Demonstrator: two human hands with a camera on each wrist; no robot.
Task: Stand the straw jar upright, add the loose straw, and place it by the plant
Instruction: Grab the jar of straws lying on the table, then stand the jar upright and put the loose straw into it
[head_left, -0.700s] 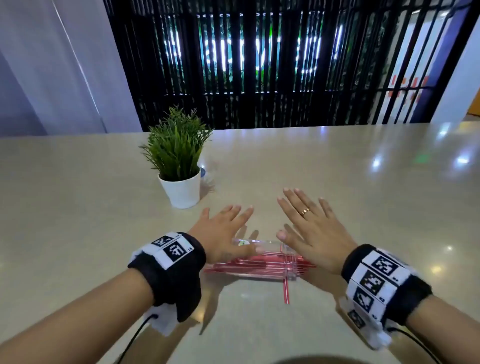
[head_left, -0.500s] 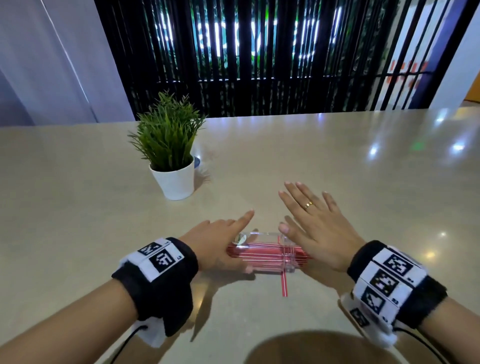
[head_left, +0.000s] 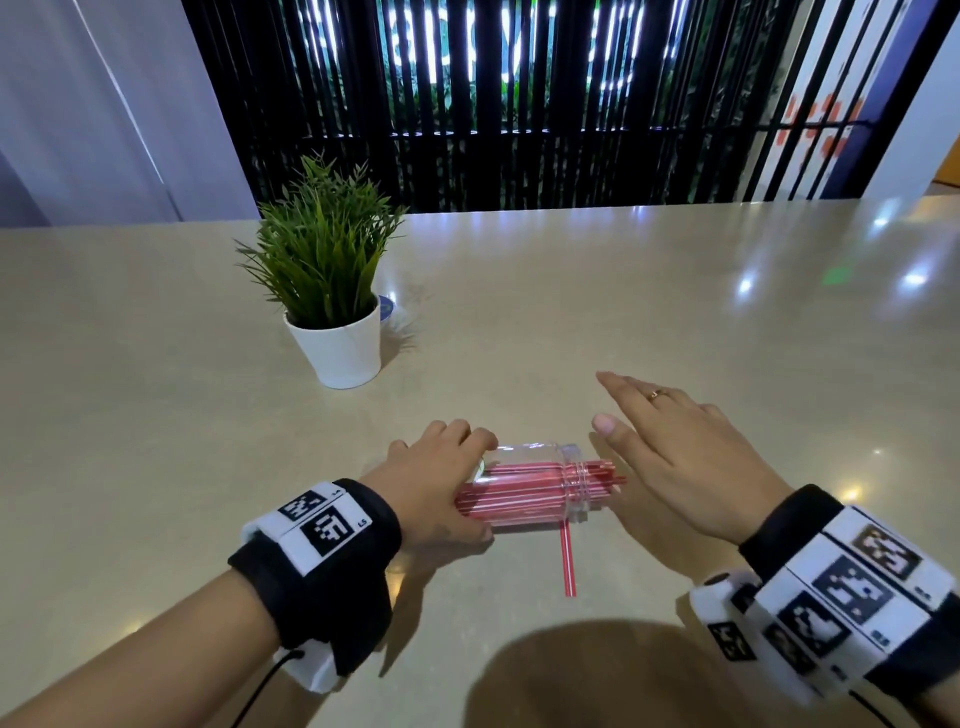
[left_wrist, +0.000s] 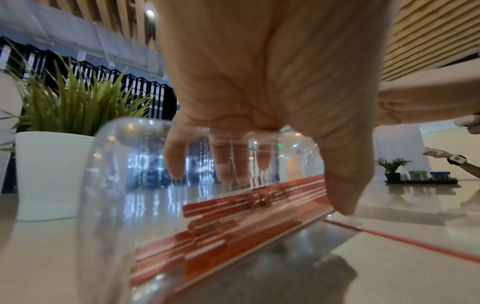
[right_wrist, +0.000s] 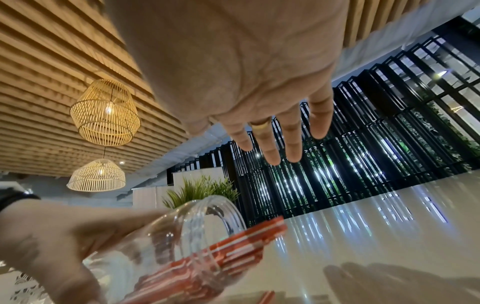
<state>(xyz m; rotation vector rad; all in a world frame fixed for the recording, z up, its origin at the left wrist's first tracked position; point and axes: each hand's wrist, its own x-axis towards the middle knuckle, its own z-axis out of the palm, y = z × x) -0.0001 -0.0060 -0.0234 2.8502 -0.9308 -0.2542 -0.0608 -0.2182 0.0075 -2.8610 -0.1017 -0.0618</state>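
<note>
The left hand grips the straw jar lying sideways; the right hand hovers flat beside its mouth, holding nothing.

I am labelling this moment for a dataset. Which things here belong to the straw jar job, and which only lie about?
Belong to the job:
- clear plastic jar of red-and-white striped straws, on its side, gripped by the left hand
- loose red-and-white straw
- green plant in a white pot
- right hand, flat, holding nothing

Lying about:
- small blue round thing behind the pot
- two woven hanging lamps
</note>
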